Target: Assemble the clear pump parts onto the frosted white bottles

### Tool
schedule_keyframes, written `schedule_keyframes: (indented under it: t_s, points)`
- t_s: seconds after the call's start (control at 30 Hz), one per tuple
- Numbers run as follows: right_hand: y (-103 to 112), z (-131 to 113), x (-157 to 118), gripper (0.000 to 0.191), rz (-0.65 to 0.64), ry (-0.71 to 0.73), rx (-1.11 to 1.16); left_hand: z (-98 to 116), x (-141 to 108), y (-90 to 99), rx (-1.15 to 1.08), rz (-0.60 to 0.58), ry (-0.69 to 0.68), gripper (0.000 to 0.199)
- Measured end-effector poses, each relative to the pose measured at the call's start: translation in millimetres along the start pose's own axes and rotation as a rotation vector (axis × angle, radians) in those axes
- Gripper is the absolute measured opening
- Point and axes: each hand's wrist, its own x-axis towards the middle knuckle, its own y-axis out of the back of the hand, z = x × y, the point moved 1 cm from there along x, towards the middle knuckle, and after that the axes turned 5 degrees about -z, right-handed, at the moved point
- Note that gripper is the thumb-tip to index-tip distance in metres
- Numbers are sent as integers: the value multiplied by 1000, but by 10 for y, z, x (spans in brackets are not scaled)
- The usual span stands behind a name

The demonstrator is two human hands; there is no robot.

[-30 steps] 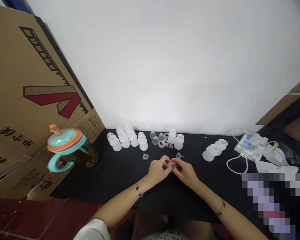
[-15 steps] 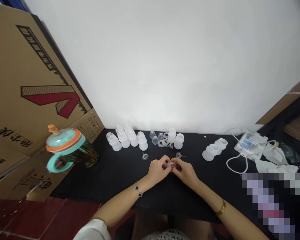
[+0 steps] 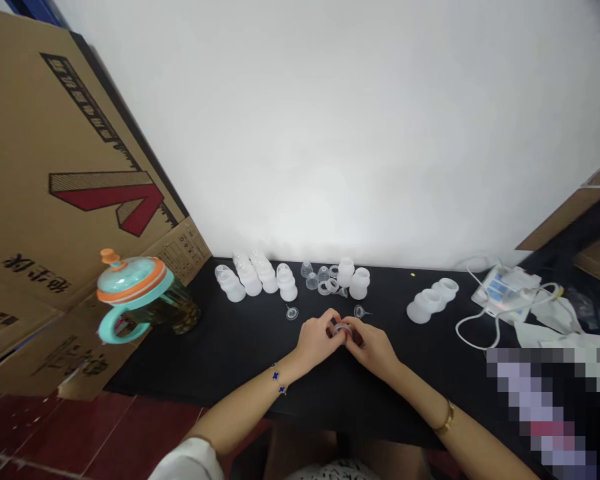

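My left hand (image 3: 317, 341) and my right hand (image 3: 373, 345) meet over the front of the black table, fingers closed around a small, translucent bottle ring (image 3: 342, 327). Fingers cover part of the ring, and I cannot tell whether a teat sits inside it. A clear bottle teat (image 3: 293, 313) lies just beyond my left hand, and another teat (image 3: 359, 311) lies beyond my right. Further back are clear dome caps (image 3: 312, 281), loose rings (image 3: 324, 287) and two white open-necked bottles (image 3: 359, 284).
Several capped baby bottles (image 3: 287, 283) stand at the back left. More open bottles (image 3: 420, 306) stand to the right, near a white cable (image 3: 473, 343) and papers. A teal-handled jug (image 3: 130, 287) and a large cardboard box (image 3: 25, 167) occupy the left side.
The ring has tilted slightly between my fingers, its rim showing more plainly now. Both hands keep their hold, and the whole view has shifted a little.
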Motion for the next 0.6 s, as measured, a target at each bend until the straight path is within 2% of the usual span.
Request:
schedule_keyframes:
  t_s: [0.37, 0.6]
  points:
    - [42, -34, 27, 27, 19, -44, 115, 36, 7, 47, 5, 11, 15, 14]
    - [43, 2, 36, 26, 54, -82, 140, 42, -11, 38, -52, -15, -50, 19]
